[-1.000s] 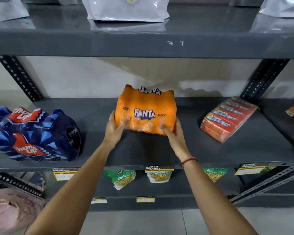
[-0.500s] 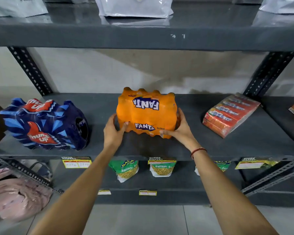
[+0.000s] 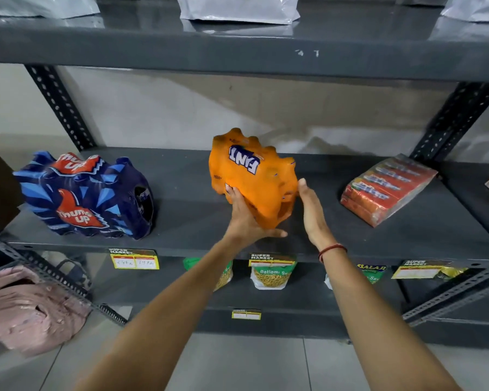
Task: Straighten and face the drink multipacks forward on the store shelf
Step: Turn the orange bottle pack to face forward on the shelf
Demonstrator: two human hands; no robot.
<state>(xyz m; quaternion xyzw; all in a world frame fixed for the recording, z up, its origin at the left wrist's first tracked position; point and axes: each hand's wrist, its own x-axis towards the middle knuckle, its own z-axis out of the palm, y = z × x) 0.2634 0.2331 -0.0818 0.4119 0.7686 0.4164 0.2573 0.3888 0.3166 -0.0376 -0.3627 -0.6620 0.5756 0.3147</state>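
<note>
An orange Fanta multipack (image 3: 256, 179) sits mid-shelf on the grey metal shelf (image 3: 187, 221), turned askew with one corner toward me and its logo running sideways on top. My left hand (image 3: 244, 218) grips its near lower corner, fingers on the left face and thumb under the front. Beside the pack's right face my right hand (image 3: 311, 210) is flat with straight fingers, only the fingertips at the wrap. A dark blue Thums Up multipack (image 3: 88, 196) lies at the shelf's left, angled, away from both hands.
A red shrink-wrapped biscuit pack (image 3: 386, 189) lies slanted at the right of the shelf. White pouches (image 3: 237, 9) stand on the shelf above. Green snack bags (image 3: 271, 275) and yellow price labels (image 3: 134, 259) are below. A pink bag (image 3: 26, 309) lies on the floor, left.
The Fanta pack went from facing me squarely to rotated with a corner forward. My left hand shifted to its near corner, and my right hand came off its grip to lie flat alongside.
</note>
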